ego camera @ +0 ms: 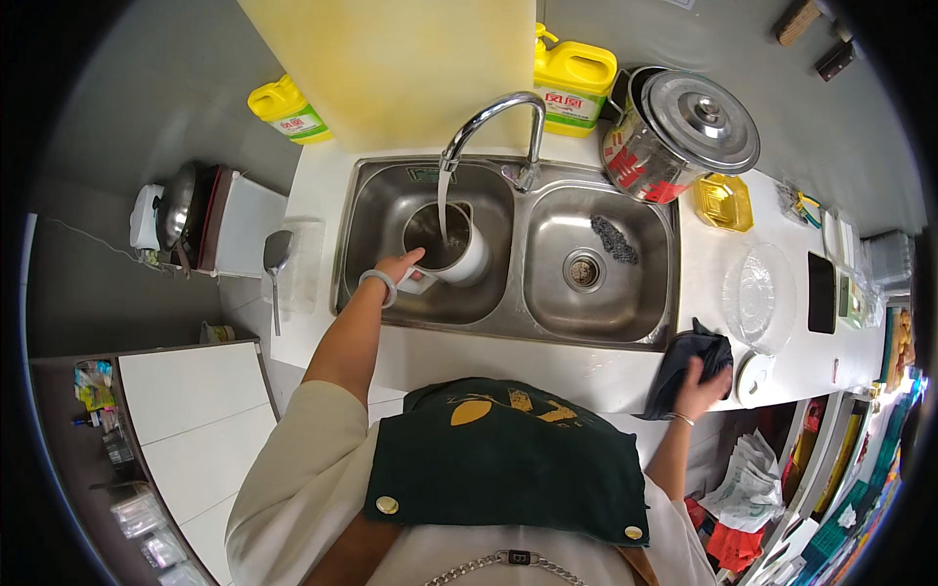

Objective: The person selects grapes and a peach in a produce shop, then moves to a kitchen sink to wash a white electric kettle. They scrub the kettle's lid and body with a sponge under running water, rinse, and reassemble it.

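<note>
My left hand is closed around the handle of a white kettle-like jug in the left sink basin. The jug has a dark metallic interior with water in it. A stream of water runs into it from the curved chrome faucet. My right hand, slightly blurred, is over a black cloth or soft bag at the counter's front edge. Its thumb and fingers are apart; whether it touches the black fabric is unclear.
The right basin holds a steel-wool scourer near its drain. Behind stand a lidded steel pot and a yellow detergent jug. A clear plastic lid, white disc and phone-like black slab lie right. A spatula lies left.
</note>
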`<control>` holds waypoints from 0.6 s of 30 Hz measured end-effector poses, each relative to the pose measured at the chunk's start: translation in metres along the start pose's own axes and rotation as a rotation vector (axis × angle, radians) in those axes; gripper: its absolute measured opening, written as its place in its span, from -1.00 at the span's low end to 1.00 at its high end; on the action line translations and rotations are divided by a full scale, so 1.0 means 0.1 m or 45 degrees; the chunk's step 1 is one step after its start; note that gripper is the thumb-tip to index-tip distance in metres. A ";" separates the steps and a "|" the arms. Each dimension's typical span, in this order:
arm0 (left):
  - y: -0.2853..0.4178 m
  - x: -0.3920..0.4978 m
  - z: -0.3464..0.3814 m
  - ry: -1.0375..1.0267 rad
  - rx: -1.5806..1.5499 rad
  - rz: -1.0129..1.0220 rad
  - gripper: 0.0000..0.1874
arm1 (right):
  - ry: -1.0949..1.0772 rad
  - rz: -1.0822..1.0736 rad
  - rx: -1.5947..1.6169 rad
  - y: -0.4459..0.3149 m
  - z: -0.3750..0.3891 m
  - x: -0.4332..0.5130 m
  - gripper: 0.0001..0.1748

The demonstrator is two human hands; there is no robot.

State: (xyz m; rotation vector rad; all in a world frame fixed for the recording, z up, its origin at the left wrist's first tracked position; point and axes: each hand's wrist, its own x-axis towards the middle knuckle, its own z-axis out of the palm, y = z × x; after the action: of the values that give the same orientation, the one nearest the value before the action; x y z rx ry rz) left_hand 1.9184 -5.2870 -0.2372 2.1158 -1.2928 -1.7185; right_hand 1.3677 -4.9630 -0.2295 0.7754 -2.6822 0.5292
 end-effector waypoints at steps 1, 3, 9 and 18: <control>0.02 -0.07 0.01 -0.006 -0.036 -0.040 -0.34 | -0.047 -0.193 -0.159 -0.21 0.06 -0.18 -0.15; 0.04 -0.17 0.03 -0.012 -0.101 -0.115 -0.32 | -0.040 -0.215 -0.174 -0.48 0.02 -0.30 -0.29; 0.08 -0.24 0.21 -0.187 -0.301 -0.040 -0.44 | -0.424 -0.562 0.228 -1.15 -0.29 -0.81 -0.61; 0.32 -0.98 0.14 -0.105 -0.478 0.099 -0.51 | -1.023 -0.036 1.726 -2.89 -0.29 -1.27 -0.61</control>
State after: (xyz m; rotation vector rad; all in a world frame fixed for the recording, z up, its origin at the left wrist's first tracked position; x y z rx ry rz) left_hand 1.8904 -5.2357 -0.1506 1.7793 -0.9606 -1.8587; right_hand 1.6374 -5.1213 -0.1762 1.5467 -2.5648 2.5781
